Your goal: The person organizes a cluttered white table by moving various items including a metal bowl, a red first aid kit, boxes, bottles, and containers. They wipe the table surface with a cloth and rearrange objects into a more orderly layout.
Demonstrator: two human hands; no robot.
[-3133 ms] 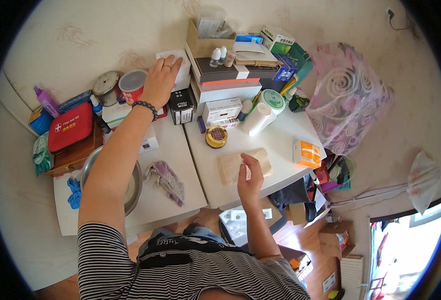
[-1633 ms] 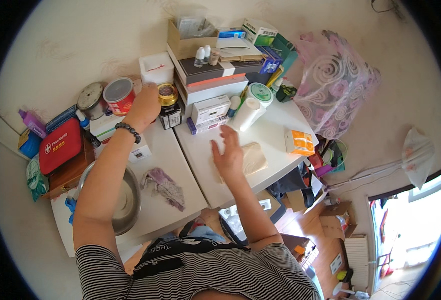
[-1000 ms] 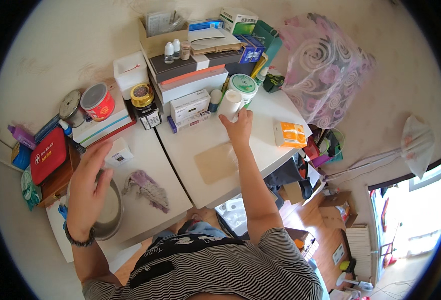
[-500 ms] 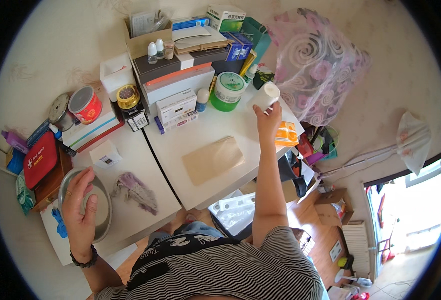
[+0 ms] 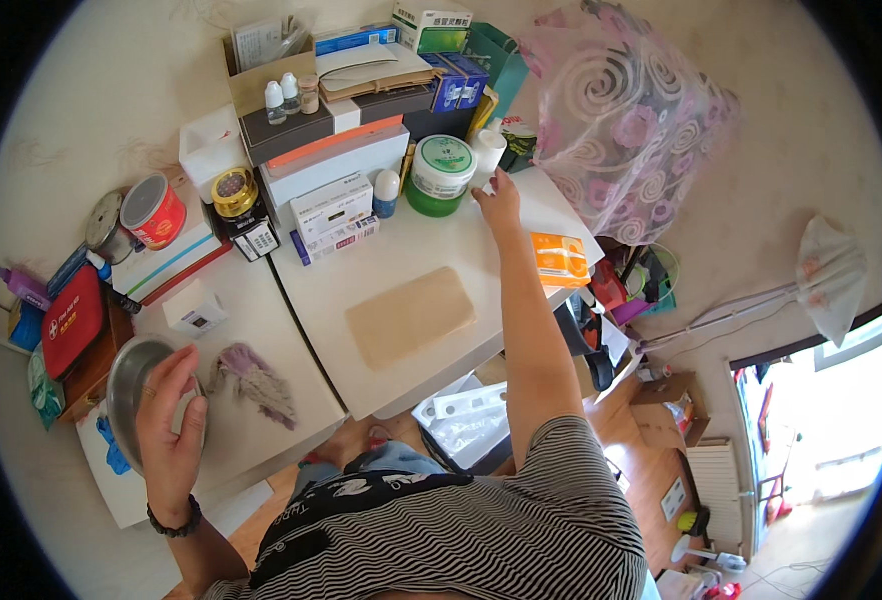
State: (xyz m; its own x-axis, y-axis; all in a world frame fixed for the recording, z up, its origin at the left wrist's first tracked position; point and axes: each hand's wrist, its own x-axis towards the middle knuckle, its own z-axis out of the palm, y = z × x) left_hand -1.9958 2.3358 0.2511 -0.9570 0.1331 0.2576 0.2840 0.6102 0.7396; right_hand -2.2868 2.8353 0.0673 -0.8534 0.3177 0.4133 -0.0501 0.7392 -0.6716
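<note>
At the far side of the table, a white bottle (image 5: 488, 150) is beside the green jar with a white lid (image 5: 442, 175). My right hand (image 5: 499, 208) reaches forward, its fingers closed around the bottle's lower part and partly hiding it. My left hand (image 5: 169, 420) is open, fingers stretched out, at the right side of a metal bowl (image 5: 126, 385). Part of the bowl is hidden behind that hand. Right of the bowl lies a crumpled grey-purple cloth (image 5: 253, 385). A flat beige rectangular piece (image 5: 411, 317) rests on the white table (image 5: 311, 285).
An orange packet (image 5: 559, 258) lies at the table's right edge. Boxes, small bottles and a gold-lidded jar (image 5: 233, 192) crowd the back. On the left are a red tin (image 5: 154, 215), a red pouch (image 5: 73, 320) and a small white box (image 5: 194, 307). Patterned plastic sheeting (image 5: 631, 120) hangs behind.
My right hand has carried the white bottle left and away from me, up beside the green jar. My left hand has shifted slightly right over the bowl. The view has moved a little.
</note>
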